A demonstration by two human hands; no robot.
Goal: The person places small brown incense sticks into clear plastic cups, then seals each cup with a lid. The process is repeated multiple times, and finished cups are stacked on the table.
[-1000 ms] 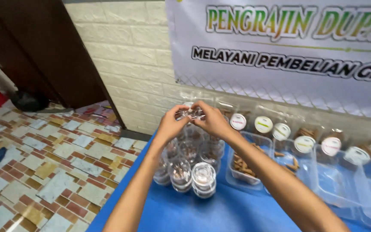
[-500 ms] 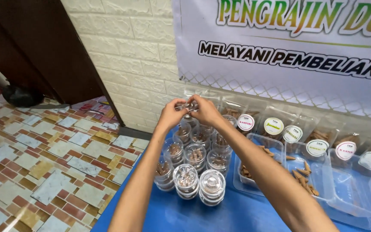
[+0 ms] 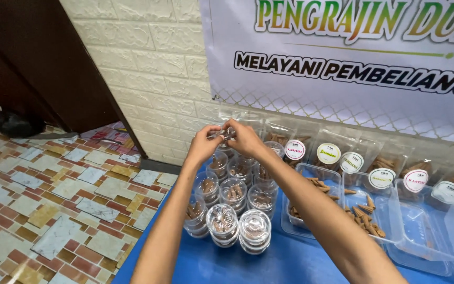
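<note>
Both hands stay raised — left hand (image 3: 204,144) and right hand (image 3: 246,138) grip a small clear jar (image 3: 223,134), axis unclear.

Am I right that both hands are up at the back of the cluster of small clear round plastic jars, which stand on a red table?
Not quite: the table is blue, not red. The head view shows it. The rest holds: the left hand and the right hand meet at the back of the cluster of small clear round plastic jars, which stand on that table.
</note>
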